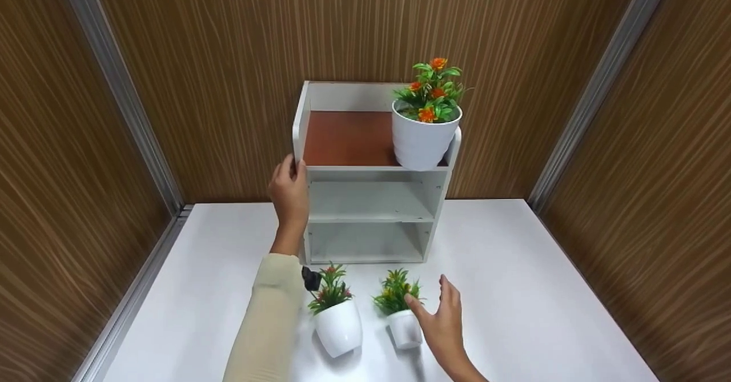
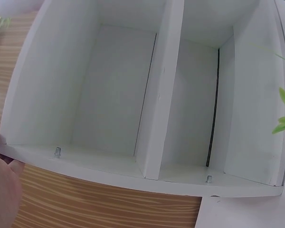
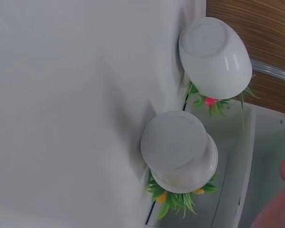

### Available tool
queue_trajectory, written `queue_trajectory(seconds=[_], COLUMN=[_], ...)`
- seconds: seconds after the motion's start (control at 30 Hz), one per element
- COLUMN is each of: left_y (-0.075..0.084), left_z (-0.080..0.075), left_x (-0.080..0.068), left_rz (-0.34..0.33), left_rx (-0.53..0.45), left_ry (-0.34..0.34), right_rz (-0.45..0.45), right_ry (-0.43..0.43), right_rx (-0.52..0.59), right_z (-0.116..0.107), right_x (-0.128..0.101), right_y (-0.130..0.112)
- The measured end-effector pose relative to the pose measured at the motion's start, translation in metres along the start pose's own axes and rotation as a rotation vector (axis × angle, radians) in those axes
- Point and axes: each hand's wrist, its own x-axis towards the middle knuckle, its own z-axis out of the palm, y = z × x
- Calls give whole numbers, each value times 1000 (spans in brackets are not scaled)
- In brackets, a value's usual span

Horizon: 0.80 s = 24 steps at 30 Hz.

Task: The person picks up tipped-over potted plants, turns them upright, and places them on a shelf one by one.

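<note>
My left hand (image 1: 290, 176) holds the left side panel of a white shelf unit (image 1: 371, 199), thumb at the front edge; the left wrist view shows that hand (image 2: 2, 190) at the shelf's (image 2: 152, 95) edge. My right hand (image 1: 429, 299) hovers open, fingers spread, just right of a small white pot with yellow-green foliage (image 1: 404, 328). I cannot tell if the thumb touches the leaves. A rounder white pot with pink-flowered greenery (image 1: 338, 328) stands to its left. The right wrist view shows the small pot (image 3: 178, 152) and the round pot (image 3: 214, 57), with my fingers (image 3: 280, 204) at the corner.
A larger white pot of orange flowers (image 1: 424, 136) stands on the right of the shelf's brown top. The shelf's two lower compartments hold nothing. The white table (image 1: 514, 290) is boxed in by wood-grain walls (image 1: 200, 56) on three sides.
</note>
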Motion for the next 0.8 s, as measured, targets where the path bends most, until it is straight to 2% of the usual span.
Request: queue_trajectory(seconds=[0.27,0.53,0.8], left_y=[0,0,2], left_z=[0,0,0], left_x=[0,-1,-2], left_rz=[8,11,-2], left_rx=[12,7,-5], left_ry=[6,7,6], right_rz=[117,153,223], right_ry=[-68,-88,-147], right_rx=[11,17,-5], right_z=[9,18,21], right_x=[-5,-6,-5], right_y=[16,32,39])
